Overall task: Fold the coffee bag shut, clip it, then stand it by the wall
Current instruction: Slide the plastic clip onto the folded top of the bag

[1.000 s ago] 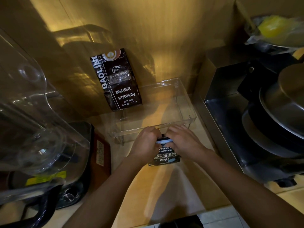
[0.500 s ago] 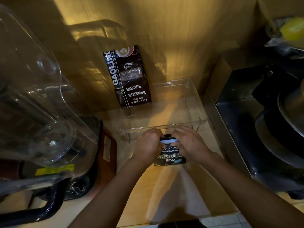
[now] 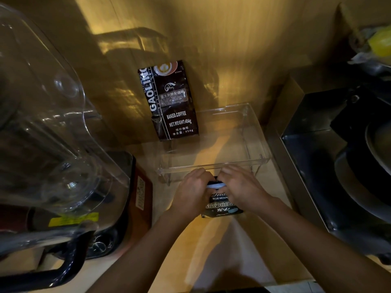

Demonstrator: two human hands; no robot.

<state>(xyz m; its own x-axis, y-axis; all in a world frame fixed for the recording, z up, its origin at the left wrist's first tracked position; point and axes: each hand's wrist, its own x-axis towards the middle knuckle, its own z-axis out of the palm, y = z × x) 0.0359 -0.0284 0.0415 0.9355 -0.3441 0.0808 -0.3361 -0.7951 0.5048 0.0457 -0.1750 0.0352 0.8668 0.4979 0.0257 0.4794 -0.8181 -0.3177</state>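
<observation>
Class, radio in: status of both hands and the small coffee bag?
Left hand, right hand gripping the small coffee bag top. Pale clip at fold. Bag upright on counter; clear tray stands between it and wall.

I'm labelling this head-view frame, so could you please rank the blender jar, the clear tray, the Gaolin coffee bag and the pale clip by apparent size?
1. blender jar, though it is nearest the camera, which exaggerates it
2. clear tray
3. Gaolin coffee bag
4. pale clip, mostly covered by both hands
</observation>
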